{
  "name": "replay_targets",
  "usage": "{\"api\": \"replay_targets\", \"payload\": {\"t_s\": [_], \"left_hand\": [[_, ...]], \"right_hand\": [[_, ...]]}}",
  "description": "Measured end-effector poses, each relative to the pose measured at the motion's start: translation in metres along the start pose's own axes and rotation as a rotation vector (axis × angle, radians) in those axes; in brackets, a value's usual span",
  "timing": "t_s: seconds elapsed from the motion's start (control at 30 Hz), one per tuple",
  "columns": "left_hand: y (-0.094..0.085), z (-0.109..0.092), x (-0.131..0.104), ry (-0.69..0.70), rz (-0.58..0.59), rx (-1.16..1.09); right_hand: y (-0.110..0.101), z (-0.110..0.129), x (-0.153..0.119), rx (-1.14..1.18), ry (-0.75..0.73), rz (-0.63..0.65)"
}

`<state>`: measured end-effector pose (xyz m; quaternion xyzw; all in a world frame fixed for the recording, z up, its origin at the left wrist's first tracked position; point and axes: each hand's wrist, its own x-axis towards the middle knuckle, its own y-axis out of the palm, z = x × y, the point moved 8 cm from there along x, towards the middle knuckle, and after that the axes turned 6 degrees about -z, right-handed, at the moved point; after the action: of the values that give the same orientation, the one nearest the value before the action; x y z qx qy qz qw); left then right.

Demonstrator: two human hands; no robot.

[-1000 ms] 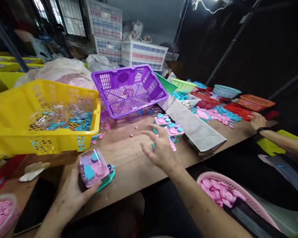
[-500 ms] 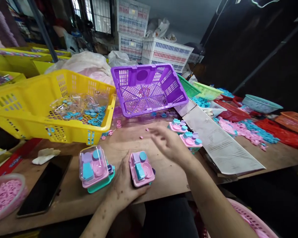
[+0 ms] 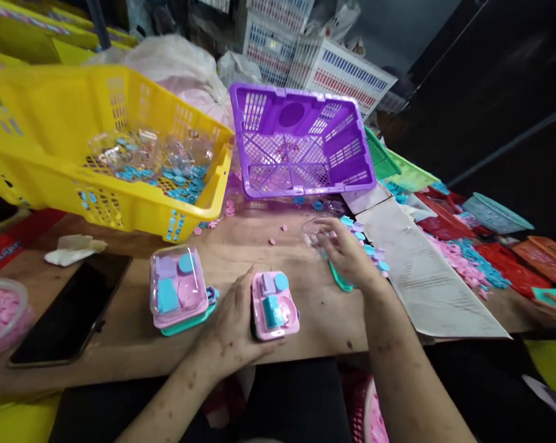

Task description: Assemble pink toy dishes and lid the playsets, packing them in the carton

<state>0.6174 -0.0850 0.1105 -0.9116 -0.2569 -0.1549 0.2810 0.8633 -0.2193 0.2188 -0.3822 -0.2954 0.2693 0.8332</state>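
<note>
My left hand [image 3: 231,323] is wrapped round a small pink toy set [image 3: 275,304], with lilac and blue pieces on top, near the table's front edge. My right hand [image 3: 345,252] reaches out to the right, its fingers curled on a clear plastic cover [image 3: 311,234], blurred by motion. A green plastic piece [image 3: 340,280] shows under that hand; whether it is joined to the cover I cannot tell. Left of my left hand stands a similar toy set [image 3: 178,286] under a clear cover. More toy sets [image 3: 377,255] are partly hidden behind my right hand.
A yellow crate [image 3: 134,206] with clear and blue parts and a purple crate [image 3: 305,189] stand behind. At left lie a phone [image 3: 74,311] and a tub of pink parts [image 3: 3,314]. Cardboard [image 3: 425,271] lies at right. Another person's hand [image 3: 555,311] holds a green piece.
My right hand has moved outward to the right, and its spread fingers have closed on the clear cover. My left hand stays round the toy set. The camera view has tilted down.
</note>
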Motion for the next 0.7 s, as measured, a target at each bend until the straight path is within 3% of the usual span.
{"api": "replay_targets", "payload": {"t_s": [0.1, 0.17, 0.23, 0.37, 0.5, 0.6, 0.7], "left_hand": [[0.0, -0.006, -0.001, -0.017, -0.012, 0.008], [0.001, -0.009, -0.001, -0.055, -0.01, -0.005], [0.001, -0.011, -0.003, -0.076, -0.02, -0.018], [0.006, -0.012, -0.005, -0.071, -0.055, -0.017], [0.017, -0.019, -0.003, -0.074, -0.067, -0.031], [-0.01, -0.026, -0.018, -0.06, -0.219, 0.017], [-0.057, -0.038, -0.079, 0.087, -0.271, -0.024]], "right_hand": [[-0.011, 0.005, -0.05, 0.386, 0.208, 0.162], [0.001, 0.006, -0.078, 0.497, 0.41, 0.34], [0.015, 0.006, -0.094, 0.568, 0.571, 0.416], [0.026, 0.004, -0.084, 0.663, 0.751, 0.196], [0.036, 0.015, -0.058, 0.685, 0.777, 0.046], [0.035, 0.02, -0.045, 0.657, 0.782, -0.107], [0.016, 0.018, -0.054, 0.603, 0.784, -0.213]]}}
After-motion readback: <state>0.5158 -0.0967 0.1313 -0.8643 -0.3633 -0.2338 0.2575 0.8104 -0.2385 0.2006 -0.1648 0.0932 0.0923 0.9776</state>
